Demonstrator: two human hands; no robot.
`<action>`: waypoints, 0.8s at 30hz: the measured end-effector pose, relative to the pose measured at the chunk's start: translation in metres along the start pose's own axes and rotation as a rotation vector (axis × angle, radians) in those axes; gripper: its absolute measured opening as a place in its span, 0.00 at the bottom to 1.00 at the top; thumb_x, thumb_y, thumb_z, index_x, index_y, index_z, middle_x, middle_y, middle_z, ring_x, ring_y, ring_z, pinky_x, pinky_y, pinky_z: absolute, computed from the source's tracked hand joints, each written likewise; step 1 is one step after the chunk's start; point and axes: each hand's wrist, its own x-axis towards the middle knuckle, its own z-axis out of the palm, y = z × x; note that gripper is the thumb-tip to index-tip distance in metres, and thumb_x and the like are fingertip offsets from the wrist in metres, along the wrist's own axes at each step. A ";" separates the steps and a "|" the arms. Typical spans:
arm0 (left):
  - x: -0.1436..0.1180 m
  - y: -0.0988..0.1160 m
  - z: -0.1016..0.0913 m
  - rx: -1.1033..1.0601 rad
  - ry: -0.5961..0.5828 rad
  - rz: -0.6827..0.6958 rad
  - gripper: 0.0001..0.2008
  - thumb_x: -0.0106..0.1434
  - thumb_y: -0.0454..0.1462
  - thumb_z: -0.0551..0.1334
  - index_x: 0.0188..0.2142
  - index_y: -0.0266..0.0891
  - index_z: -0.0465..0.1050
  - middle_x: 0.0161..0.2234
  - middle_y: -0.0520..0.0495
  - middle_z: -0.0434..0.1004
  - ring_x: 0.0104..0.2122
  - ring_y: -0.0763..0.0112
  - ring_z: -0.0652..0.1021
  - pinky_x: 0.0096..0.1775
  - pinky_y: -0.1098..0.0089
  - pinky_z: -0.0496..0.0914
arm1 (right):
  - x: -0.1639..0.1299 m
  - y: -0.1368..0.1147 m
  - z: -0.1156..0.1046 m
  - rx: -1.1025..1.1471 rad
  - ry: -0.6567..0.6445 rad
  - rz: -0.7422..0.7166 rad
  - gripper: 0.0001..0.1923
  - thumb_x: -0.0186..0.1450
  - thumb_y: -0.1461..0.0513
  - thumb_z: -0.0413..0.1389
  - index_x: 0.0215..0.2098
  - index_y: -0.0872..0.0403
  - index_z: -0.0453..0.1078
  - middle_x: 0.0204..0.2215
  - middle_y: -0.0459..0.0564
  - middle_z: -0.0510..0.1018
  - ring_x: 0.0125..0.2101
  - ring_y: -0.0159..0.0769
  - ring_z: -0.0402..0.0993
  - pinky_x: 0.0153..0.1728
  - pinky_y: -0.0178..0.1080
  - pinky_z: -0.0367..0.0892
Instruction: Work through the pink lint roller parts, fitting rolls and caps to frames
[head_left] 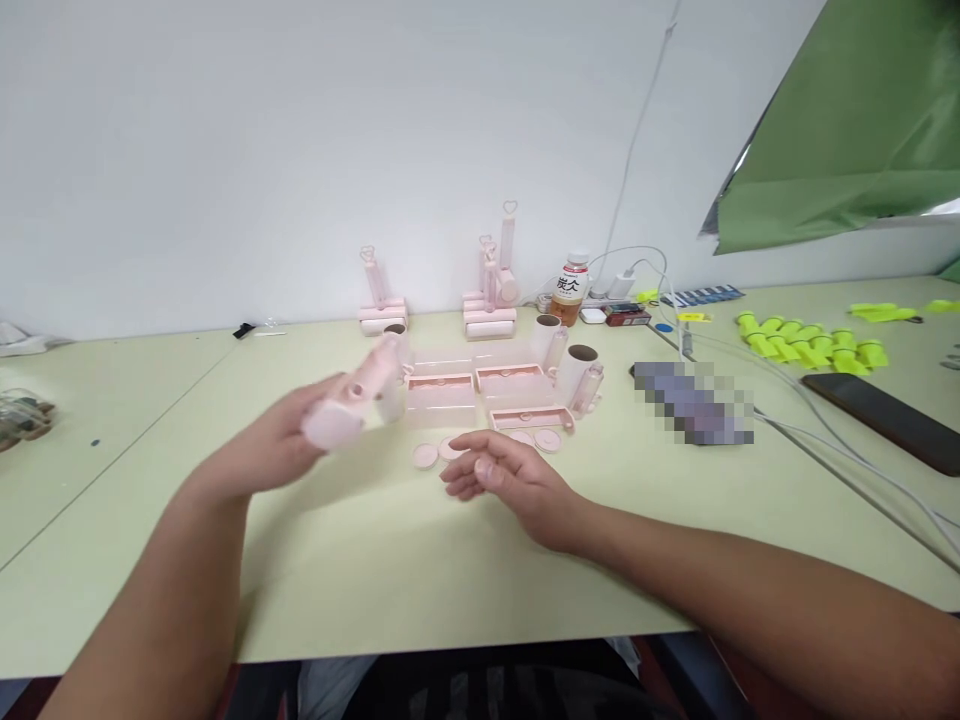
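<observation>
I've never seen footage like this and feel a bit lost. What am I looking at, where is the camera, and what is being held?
This is one picture from a camera worn on a person's head, looking forward and down at their own bare hands; no machine is involved. The left hand holds a pink roller-like piece, blurred by motion. The right hand rests open on the pale green table, holding nothing, next to small pink round caps. Behind lie pink trays, white tubes and finished pink rollers standing upright. Farther right are a drink bottle, cables, yellow plastic parts and a dark phone.
</observation>
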 end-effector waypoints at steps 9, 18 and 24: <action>0.007 0.029 0.070 0.213 -0.160 0.328 0.15 0.71 0.43 0.49 0.50 0.40 0.66 0.39 0.45 0.71 0.37 0.65 0.73 0.37 0.66 0.68 | -0.001 -0.011 0.006 0.387 -0.077 0.276 0.22 0.64 0.48 0.60 0.46 0.53 0.63 0.26 0.45 0.78 0.28 0.36 0.79 0.36 0.41 0.71; 0.011 0.024 0.084 0.168 -0.114 0.453 0.15 0.72 0.44 0.48 0.42 0.38 0.67 0.38 0.44 0.71 0.37 0.64 0.72 0.39 0.65 0.68 | 0.001 -0.003 0.002 0.466 -0.286 0.451 0.28 0.68 0.41 0.49 0.32 0.58 0.67 0.24 0.50 0.76 0.23 0.35 0.77 0.26 0.39 0.73; 0.009 0.025 0.082 -0.056 -0.341 0.309 0.14 0.72 0.46 0.48 0.44 0.40 0.66 0.39 0.46 0.76 0.35 0.67 0.75 0.37 0.68 0.69 | 0.001 -0.005 -0.002 0.256 -0.291 0.344 0.29 0.65 0.40 0.53 0.27 0.58 0.68 0.20 0.46 0.73 0.18 0.29 0.70 0.21 0.33 0.65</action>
